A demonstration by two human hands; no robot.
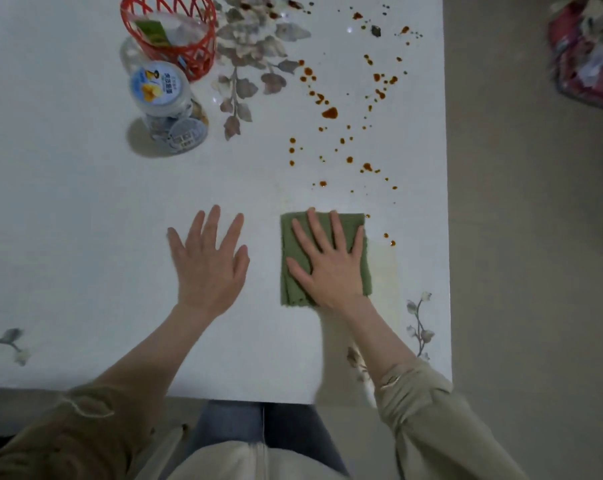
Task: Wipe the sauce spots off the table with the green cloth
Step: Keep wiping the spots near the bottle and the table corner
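Note:
A folded green cloth lies flat on the white table, near its right edge. My right hand presses on the cloth with straight, spread fingers. My left hand rests flat on the bare table to the left of the cloth, fingers spread, holding nothing. Brown sauce spots are scattered over the table beyond the cloth, from just past its far edge up to the far right corner. Two small spots sit just right of the cloth. A faint yellowish smear shows on the table to the right of the cloth.
A clear plastic jar with a blue-labelled lid stands at the far left of the spots. Behind it is a red plastic lattice basket. The table's right edge drops to a beige floor. Printed grey flowers mark the tabletop.

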